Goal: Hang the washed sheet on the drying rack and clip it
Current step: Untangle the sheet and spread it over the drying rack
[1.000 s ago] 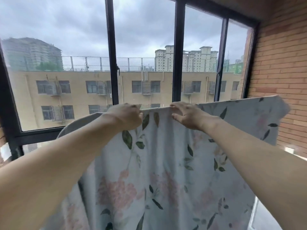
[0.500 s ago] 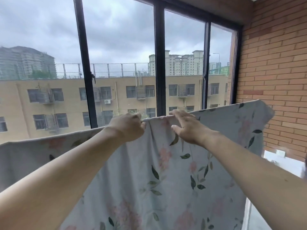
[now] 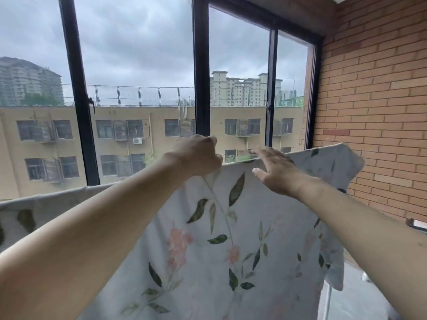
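The washed sheet [image 3: 231,239] is pale blue-white with green leaves and pink flowers. It hangs in front of me, its top edge stretched across the view from left to right. My left hand [image 3: 196,155] is closed in a fist on the top edge near the middle. My right hand [image 3: 275,169] is just to the right of it, fingers spread and laid flat over the top edge, not gripping. The drying rack's bar is hidden under the fabric. No clip is in sight.
A black-framed window [image 3: 201,77] stands close behind the sheet, with buildings outside. A brick wall [image 3: 374,112] closes the right side, near the sheet's right corner [image 3: 346,158]. A white object [image 3: 418,224] sits low on that wall.
My right hand has let go of the top edge and spread its fingers flat. The view has swung left and up, showing more of the sheet's left part. My left hand keeps its grip.
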